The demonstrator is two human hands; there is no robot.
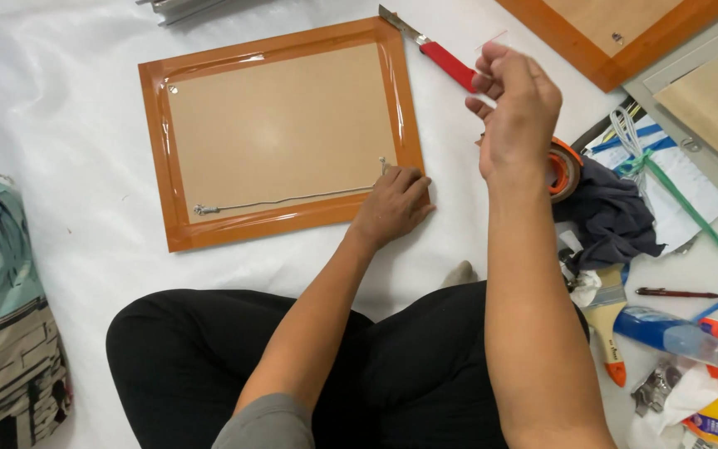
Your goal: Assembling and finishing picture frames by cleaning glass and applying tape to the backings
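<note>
Fingertips of the left hand (pixel 392 204) press down on the lower right corner of the orange picture frame (pixel 280 133), fingers curled and flat on its rim rather than closed around anything. The frame lies face down at the upper centre of the picture on a white sheet (pixel 85 108), wrapped in clear glossy film, with its brown backing board up and a hanging wire (pixel 284 199) strung across the lower part. It looks light and stiff, a flat panel that would slide easily on the sheet; the film is likely slippery, so the thick rim at the edges seems the safest place to take hold, and any glass on the hidden side would make it fragile.

The right hand (pixel 517 108) is raised at the upper right, fingers pinched together, apparently on a small piece of clear tape, though it is too faint to be sure. Behind it lie a red-handled utility knife (pixel 438 54) and a roll of orange tape (pixel 565 170). Both forearms reach forward over crossed legs in black trousers.
</note>
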